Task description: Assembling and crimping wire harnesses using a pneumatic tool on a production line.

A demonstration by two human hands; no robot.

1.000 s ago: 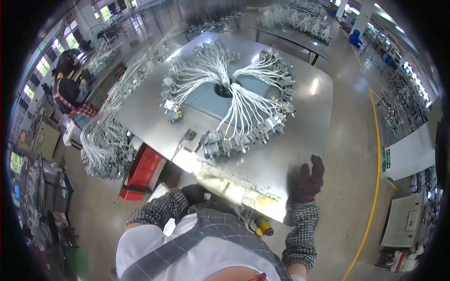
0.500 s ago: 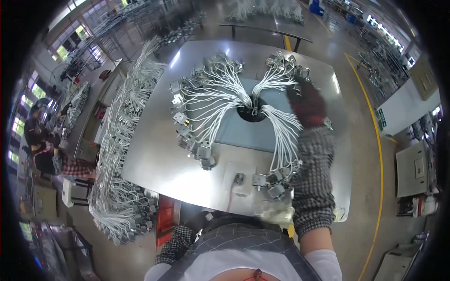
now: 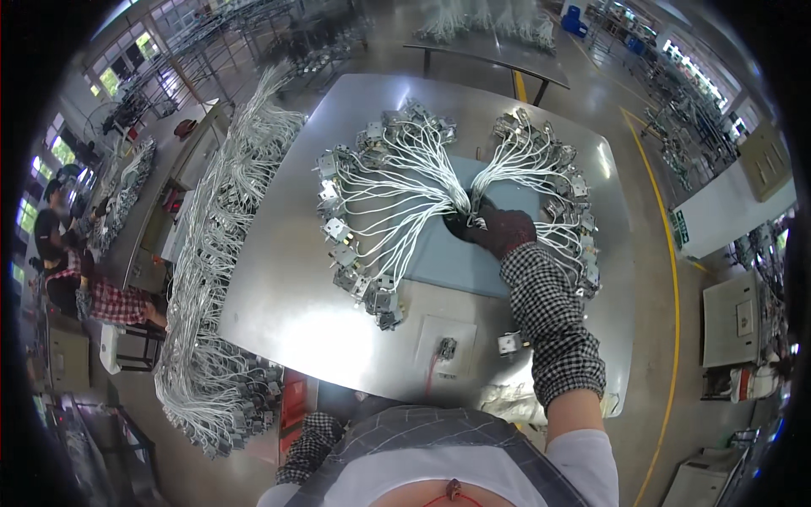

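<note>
- White cables (image 3: 422, 198) lie already fanned around the dark hole (image 3: 454, 226) mid-table, their metal blocks (image 3: 384, 304) outermost on the left, far and right sides; how much remains undone cannot be told.
- The right gloved hand (image 3: 504, 230) reaches the gathered cable ends at the hole; whether its fingers grip them cannot be told.
- A separate block (image 3: 510, 342) lies near, beside the right sleeve (image 3: 553, 321).
- The left hand is hidden; its state cannot be told.
- A cable heap (image 3: 207, 253) lies left of the metal table (image 3: 283, 296).
</note>
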